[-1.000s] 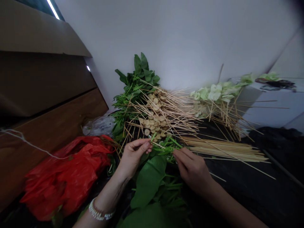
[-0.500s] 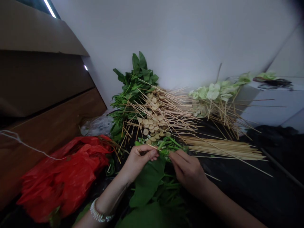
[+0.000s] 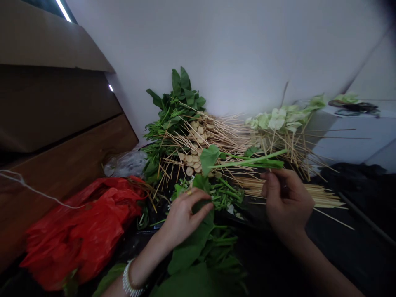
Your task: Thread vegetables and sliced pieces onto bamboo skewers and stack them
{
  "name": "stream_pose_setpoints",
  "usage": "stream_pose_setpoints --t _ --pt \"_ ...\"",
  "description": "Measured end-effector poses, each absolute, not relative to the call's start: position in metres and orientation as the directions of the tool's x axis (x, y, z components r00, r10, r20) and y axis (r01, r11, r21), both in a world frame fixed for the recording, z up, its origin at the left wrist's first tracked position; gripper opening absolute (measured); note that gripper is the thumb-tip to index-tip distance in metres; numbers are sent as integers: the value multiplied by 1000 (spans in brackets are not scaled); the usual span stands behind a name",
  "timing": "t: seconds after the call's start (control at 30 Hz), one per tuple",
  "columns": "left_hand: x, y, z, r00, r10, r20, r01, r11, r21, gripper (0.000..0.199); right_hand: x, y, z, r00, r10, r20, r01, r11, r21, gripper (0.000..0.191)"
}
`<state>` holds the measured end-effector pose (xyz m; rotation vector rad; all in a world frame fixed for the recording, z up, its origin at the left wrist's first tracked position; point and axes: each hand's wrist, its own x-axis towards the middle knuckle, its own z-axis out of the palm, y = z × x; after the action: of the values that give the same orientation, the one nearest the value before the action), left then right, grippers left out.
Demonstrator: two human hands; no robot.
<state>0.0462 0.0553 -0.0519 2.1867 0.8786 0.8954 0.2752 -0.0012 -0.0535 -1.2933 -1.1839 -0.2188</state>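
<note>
Now the leafy green stem [image 3: 247, 161], gripped by the right fingers [image 3: 274, 185], has been carried away from the left fingers [image 3: 198, 194], apparently permitting separate handling. Whether the broad leaf [image 3: 193, 247] beneath the latter is gripped cannot be told.

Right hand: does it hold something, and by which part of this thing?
The right hand seems to hold greens near the stem end, away from the leaf; what exactly it pinches cannot be told.
</note>
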Motion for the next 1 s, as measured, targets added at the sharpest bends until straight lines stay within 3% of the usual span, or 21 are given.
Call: stream_pose_setpoints --t 0.13,0.23,0.33,0.4,0.5,0.57,0.73,1.0 --pt "48 47 -49 853 517 78 288 -589 755 20 272 0 -54 485 477 733 672 333 -661 11" --pt "48 46 -47 925 381 16 204 -529 824 23 270 0 -54 454 503 735 680 337 -651 11" --pt "47 52 -52 823 547 155 261 -606 752 30 270 -1 -55 435 521 735 689 333 -644 11" --pt "47 58 -59 738 623 259 397 -712 579 32 269 -2 -55 427 530 733 688 335 -643 11" --pt "47 64 -70 761 583 285 506 -808 302 36 267 -2 -54 408 541 736 695 338 -634 10" --pt "47 66 -75 774 571 274 531 -821 210 36 265 -2 -53 389 539 747 709 343 -616 10" --pt "48 66 -84 711 632 308 616 -771 158 29 261 -3 -51 321 548 772 737 367 -567 11" --pt "51 63 -86 712 663 230 646 -747 155 20 258 -4 -52 262 571 778 749 387 -537 13"
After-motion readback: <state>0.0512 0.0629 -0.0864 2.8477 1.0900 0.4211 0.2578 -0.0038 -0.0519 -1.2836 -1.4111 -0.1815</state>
